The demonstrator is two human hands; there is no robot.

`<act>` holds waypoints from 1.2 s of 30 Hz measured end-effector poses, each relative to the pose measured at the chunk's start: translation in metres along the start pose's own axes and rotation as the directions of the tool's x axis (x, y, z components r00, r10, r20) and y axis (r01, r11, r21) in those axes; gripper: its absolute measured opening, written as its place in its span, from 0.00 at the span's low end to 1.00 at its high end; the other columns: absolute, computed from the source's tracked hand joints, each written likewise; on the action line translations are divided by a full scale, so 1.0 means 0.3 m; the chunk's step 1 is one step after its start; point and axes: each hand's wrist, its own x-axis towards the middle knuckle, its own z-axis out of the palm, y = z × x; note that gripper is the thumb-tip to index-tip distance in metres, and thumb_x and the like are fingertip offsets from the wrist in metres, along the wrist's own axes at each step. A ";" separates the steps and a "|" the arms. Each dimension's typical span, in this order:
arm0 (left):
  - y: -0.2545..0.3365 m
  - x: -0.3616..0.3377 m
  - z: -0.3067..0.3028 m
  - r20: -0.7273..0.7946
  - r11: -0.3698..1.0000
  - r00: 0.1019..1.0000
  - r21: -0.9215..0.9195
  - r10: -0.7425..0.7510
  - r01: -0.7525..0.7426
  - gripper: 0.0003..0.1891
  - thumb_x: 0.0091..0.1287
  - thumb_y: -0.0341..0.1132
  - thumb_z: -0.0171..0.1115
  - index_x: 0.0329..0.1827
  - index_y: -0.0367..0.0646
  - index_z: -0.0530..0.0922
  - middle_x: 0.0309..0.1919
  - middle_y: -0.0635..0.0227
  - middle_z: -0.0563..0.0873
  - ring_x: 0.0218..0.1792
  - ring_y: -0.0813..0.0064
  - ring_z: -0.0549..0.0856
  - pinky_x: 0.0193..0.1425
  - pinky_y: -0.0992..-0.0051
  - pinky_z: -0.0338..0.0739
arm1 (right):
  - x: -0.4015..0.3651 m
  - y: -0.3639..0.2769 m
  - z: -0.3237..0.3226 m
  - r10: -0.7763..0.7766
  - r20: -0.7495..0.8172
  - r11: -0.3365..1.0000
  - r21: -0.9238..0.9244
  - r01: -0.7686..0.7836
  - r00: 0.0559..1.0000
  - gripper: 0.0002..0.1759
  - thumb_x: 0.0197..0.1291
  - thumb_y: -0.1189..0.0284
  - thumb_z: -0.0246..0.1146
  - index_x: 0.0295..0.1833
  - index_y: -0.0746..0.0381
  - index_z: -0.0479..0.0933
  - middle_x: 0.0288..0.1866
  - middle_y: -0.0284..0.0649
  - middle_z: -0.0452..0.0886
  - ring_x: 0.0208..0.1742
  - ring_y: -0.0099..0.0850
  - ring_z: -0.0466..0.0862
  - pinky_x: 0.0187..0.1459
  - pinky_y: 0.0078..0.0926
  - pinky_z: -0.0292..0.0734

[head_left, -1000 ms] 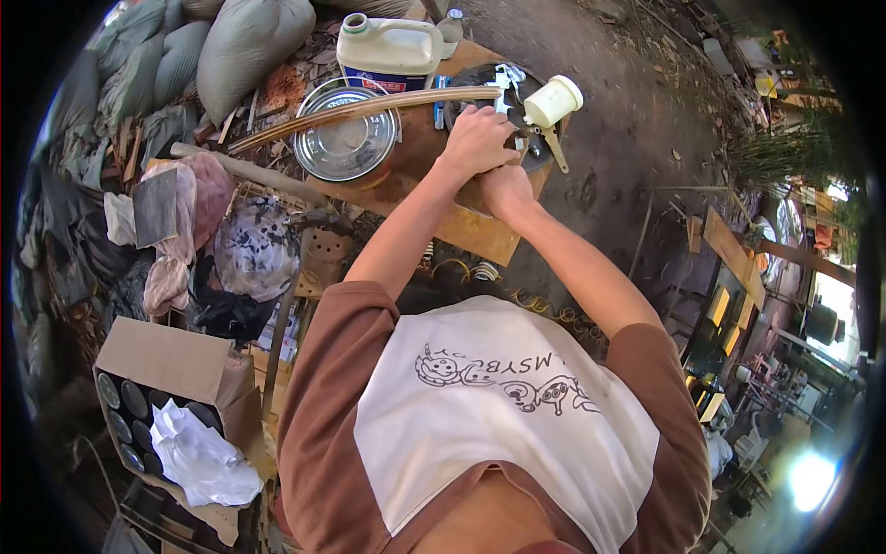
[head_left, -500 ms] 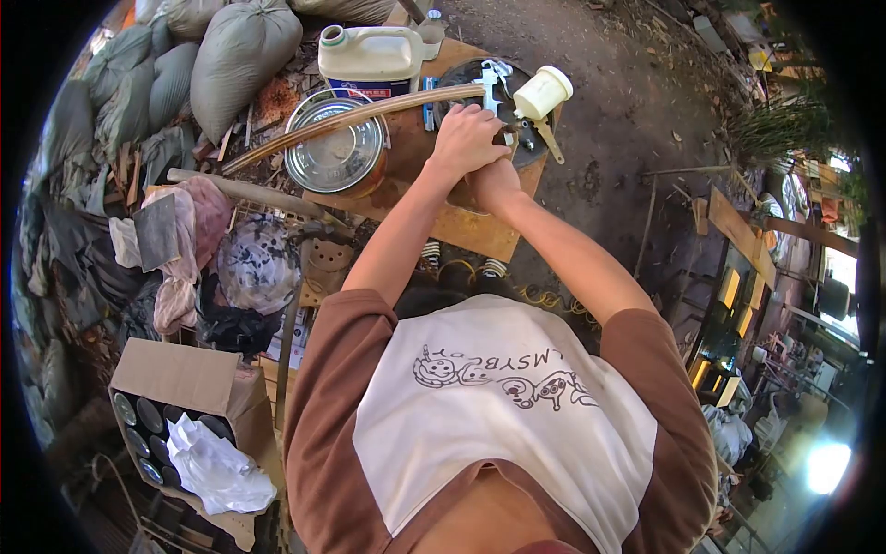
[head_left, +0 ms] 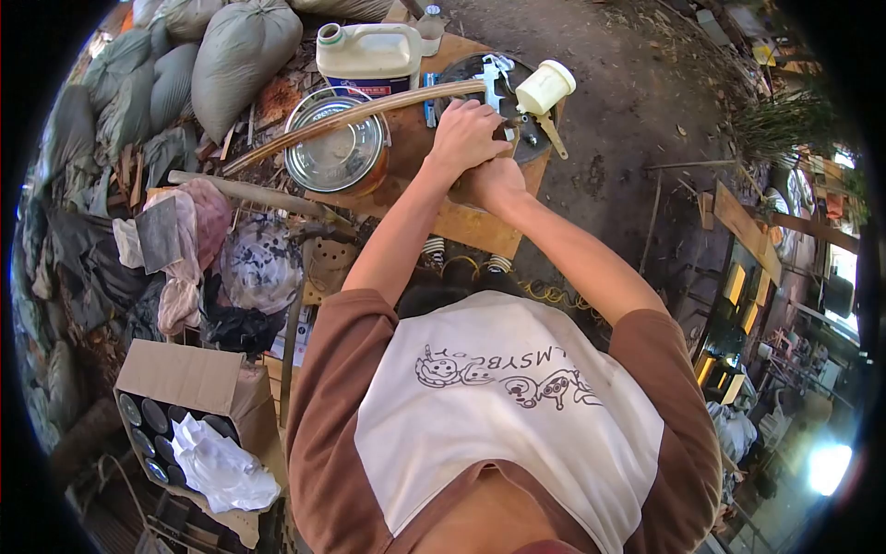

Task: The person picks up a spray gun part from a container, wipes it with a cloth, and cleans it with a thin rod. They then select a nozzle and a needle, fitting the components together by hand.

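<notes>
My left hand (head_left: 467, 136) and my right hand (head_left: 496, 181) are together over the wooden board, the left partly over the right. Both have their fingers bent round something mostly hidden beneath them. Just beyond them lie a silvery metal piece like a spray gun body (head_left: 494, 81) and a cream plastic cup (head_left: 546, 89), on a dark round surface (head_left: 464, 70). A long brown strip or hose (head_left: 369, 108) runs from the metal piece leftward across a lidded metal can (head_left: 337, 146).
A white jug (head_left: 374, 54) and a clear bottle (head_left: 431, 32) stand at the board's (head_left: 494, 233) far side. Full sacks (head_left: 245, 60) are piled to the left. A cardboard box (head_left: 175, 374) with cans and white plastic sits lower left. Yellow coiled hose (head_left: 554, 295) lies below.
The whole view has shifted very slightly. Both hands stay together in nearly the same place, with only a small movement at the fingers and wrists.
</notes>
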 end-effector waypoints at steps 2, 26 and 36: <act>0.006 -0.001 0.000 0.005 1.000 1.000 0.002 -0.007 0.007 0.17 0.49 0.50 0.76 0.32 0.46 0.89 0.35 0.69 0.90 0.44 0.67 0.86 0.51 0.63 0.76 | 0.014 0.011 0.038 -0.018 0.022 0.997 -0.070 0.019 1.000 0.09 0.63 0.69 0.67 0.45 0.54 0.91 0.41 0.39 0.93 0.43 0.34 0.92 0.39 0.34 0.85; 0.003 0.001 -0.004 0.027 1.000 1.000 0.017 -0.008 0.008 0.17 0.49 0.50 0.77 0.32 0.47 0.89 0.35 0.70 0.90 0.45 0.67 0.87 0.53 0.63 0.76 | -0.006 -0.012 -0.020 -0.036 -0.003 0.998 -0.061 0.035 0.999 0.06 0.59 0.70 0.69 0.41 0.53 0.90 0.41 0.38 0.92 0.42 0.34 0.92 0.36 0.35 0.83; -0.019 -0.009 0.020 -0.053 0.999 0.998 -0.012 0.032 -0.033 0.19 0.47 0.52 0.79 0.32 0.46 0.89 0.34 0.69 0.89 0.42 0.65 0.87 0.50 0.64 0.77 | -0.064 0.008 -0.133 0.038 0.142 0.999 0.012 -0.040 0.989 0.07 0.58 0.70 0.68 0.37 0.55 0.91 0.39 0.42 0.93 0.42 0.38 0.93 0.39 0.37 0.85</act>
